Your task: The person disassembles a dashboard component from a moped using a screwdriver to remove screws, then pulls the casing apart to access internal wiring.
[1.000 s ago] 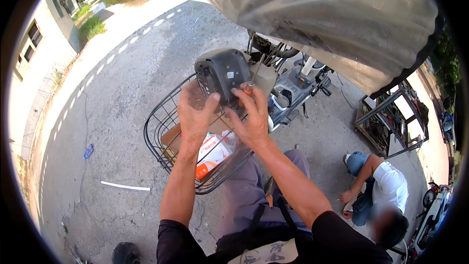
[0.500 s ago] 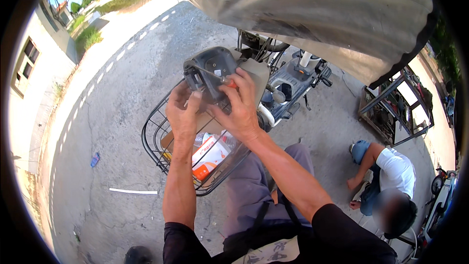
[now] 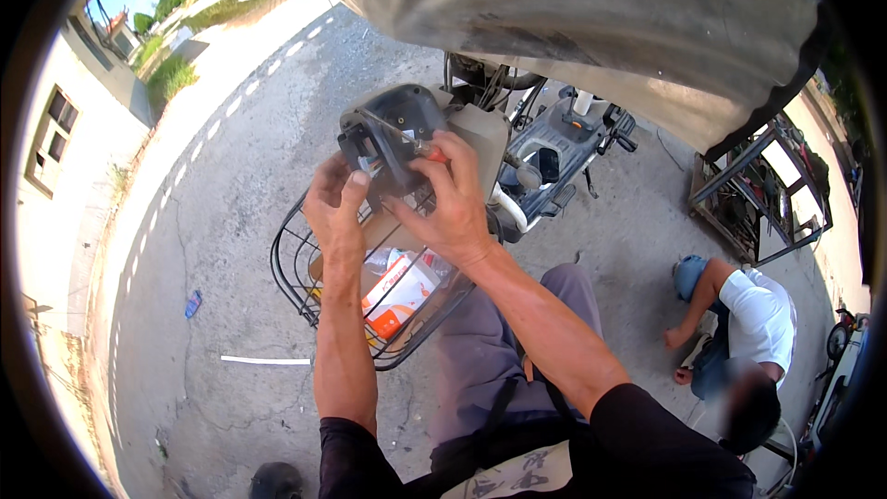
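Observation:
A dark plastic housing [image 3: 420, 113], hollow side up with screw holes showing, is held above the wire basket [image 3: 407, 354]. My left hand [image 3: 334, 208] is closed around its left end, thumb beside a small dark bracket-like part and a pale piece. In my right hand [image 3: 453, 212] is a screwdriver [image 3: 434, 153] with a red-orange handle. Its shaft lies across the housing toward the upper left, and my right fingers also lie against the housing's near edge. Whether the tip touches a screw cannot be made out.
An orange-and-white box [image 3: 404, 296] and clear plastic lie in the basket. A scooter [image 3: 545, 152] stands beyond, under a grey cover [image 3: 591, 18]. At right a person [image 3: 753, 314] crouches near a metal rack [image 3: 762, 189]. A white strip [image 3: 266, 360] lies on the ground.
My left hand and the housing have shifted slightly left. The screwdriver stays in my right hand, lying across the housing. The surroundings have shifted slightly in view.

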`<state>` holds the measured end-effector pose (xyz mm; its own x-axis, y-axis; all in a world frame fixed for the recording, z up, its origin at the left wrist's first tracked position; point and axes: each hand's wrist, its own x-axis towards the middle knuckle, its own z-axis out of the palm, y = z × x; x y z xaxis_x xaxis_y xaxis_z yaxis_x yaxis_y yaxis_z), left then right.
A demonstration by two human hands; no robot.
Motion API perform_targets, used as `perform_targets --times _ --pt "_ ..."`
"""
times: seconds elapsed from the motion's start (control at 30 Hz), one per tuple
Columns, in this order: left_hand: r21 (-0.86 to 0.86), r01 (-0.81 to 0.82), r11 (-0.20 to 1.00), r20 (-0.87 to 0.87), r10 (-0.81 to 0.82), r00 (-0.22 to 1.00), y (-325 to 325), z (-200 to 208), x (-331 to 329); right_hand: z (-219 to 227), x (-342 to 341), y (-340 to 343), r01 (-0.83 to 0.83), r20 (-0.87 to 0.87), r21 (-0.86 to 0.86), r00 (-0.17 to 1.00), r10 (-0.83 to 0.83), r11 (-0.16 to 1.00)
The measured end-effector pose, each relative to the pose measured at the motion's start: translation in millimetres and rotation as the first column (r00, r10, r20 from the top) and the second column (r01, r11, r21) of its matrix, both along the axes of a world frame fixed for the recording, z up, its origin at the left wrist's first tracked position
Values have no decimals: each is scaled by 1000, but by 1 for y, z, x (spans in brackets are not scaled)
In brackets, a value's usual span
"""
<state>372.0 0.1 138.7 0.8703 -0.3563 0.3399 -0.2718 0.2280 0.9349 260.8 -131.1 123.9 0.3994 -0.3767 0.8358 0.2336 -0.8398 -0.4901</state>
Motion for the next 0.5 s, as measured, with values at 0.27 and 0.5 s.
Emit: perform_targets --times 0.27,0.5 --pt "114 -52 992 160 33 987 1 9 -18 -2 -5 0 39 -1 11 999 -39 999" --pt "122 -58 991 334 14 942 -7 8 -43 -10 -10 -2 11 -48 82 999 -8 997"
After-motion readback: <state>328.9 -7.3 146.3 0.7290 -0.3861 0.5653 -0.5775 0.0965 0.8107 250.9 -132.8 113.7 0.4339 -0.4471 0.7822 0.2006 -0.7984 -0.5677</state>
